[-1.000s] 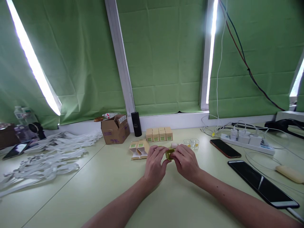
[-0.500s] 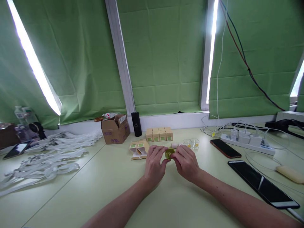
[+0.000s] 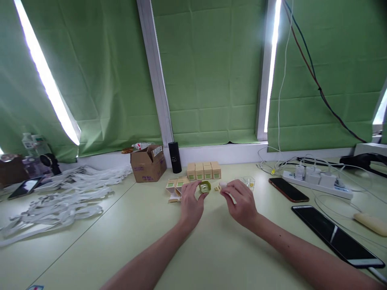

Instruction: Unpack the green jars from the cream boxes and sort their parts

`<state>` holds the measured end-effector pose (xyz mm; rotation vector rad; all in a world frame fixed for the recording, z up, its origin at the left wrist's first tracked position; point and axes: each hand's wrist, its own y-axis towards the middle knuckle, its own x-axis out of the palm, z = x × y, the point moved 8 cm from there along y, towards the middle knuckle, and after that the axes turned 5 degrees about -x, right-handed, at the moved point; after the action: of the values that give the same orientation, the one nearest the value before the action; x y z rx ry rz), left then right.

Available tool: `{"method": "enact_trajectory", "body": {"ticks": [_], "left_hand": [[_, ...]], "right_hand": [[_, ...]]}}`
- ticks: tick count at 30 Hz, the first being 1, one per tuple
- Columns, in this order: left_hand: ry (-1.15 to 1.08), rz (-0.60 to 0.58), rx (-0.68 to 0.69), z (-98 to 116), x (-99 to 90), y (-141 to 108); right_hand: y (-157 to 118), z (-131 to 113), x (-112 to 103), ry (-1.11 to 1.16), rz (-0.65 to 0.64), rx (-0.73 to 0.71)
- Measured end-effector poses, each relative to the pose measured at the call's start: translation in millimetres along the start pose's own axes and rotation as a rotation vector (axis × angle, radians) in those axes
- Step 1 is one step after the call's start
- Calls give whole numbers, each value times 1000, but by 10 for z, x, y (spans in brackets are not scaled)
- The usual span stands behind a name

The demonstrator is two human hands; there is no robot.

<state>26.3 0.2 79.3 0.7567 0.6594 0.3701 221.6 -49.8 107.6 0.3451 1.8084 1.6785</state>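
In the head view, the left hand point(image 3: 192, 203) grips a small green cup point(image 3: 204, 187) over the table point(image 3: 211, 249), its opening facing the camera. The right hand point(image 3: 242, 201), near it, has fingertips drawn together; I cannot tell what they hold. Four small boxes point(image 3: 203, 170) stand beyond, nearer the table's back edge.

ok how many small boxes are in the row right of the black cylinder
4, side by side: the leftmost box, nearest the black cylinder; the second box; the third box; the rightmost box. Any directly behind them could be hidden.
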Motion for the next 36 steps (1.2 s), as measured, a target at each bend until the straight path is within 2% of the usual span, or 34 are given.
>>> {"method": "enact_trajectory", "body": {"ticks": [4,8,10,15,19,27,32,36], "left_hand": [[-79,47,-164,-218,-15,34],[-122,63,-244,-323,-15,36],[-132,74,-263,-338,-25,42],[-249,46,-341,-340,-5,59],[-323,34,-400,-341,11,43],[-326,28,-455,-370,11,25],[-338,38,-484,-354,-6,27],[-350,45,-487,-320,-16,32]], "right_hand": [[-25,446,145,13,-108,219],[-57,752,562,-88,-390,305],[-53,835,789,-152,-510,319],[-25,918,1209,-212,-615,350],[-94,931,1420,-252,-689,368],[-181,922,1520,-304,-742,364],[-153,964,1350,-333,-711,325],[-170,928,1198,-343,-716,223]]}}
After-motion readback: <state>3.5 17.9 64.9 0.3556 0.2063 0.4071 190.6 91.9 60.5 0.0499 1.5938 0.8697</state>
